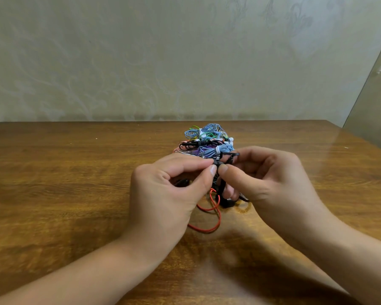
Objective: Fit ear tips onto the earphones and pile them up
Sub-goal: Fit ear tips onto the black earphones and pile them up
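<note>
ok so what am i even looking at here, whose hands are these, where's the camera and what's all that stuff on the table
There is no machine here: these are one person's two bare hands. The single picture comes from a camera worn on their head, looking forward and down, so you see what they see. On the wooden table lies a pile of coiled earphones in blue, black, purple and green. The left hand and right hand meet just in front of the pile, thumbs and fingers pinching a small black earbud between them. Whether an ear tip is on it is too small to tell. A red cable loops onto the table below the hands.
</note>
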